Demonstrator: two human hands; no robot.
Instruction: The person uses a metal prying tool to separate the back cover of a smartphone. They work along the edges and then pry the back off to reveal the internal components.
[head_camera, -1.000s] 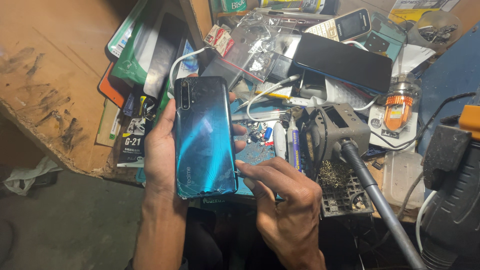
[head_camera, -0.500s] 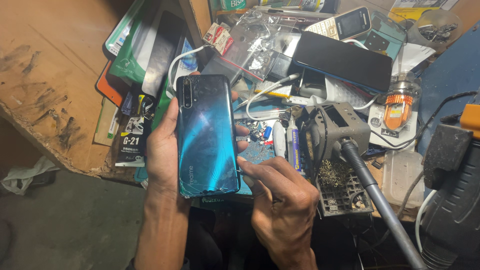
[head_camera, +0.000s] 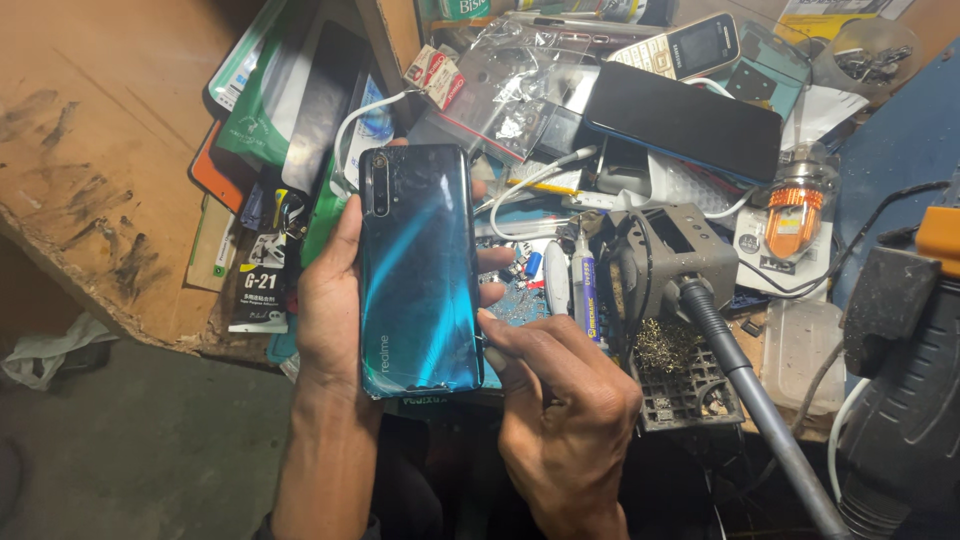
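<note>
Phone (head_camera: 418, 270), back up, is gripped in the left hand (head_camera: 330, 300); right hand (head_camera: 560, 410) seemingly pinches its lower edge, prying the cover. Next: careful, steady leverage.

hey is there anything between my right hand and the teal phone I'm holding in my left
Nothing visible. The left hand holds the teal phone back side up, and the right hand has its fingertips already against the phone's lower right edge.

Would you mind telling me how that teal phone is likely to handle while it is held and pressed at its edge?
The teal phone looks stiff, lying flat in the left hand. Its glossy back is probably slippery. The lower corner looks chipped beside the right hand, so it may be fragile there.
</note>
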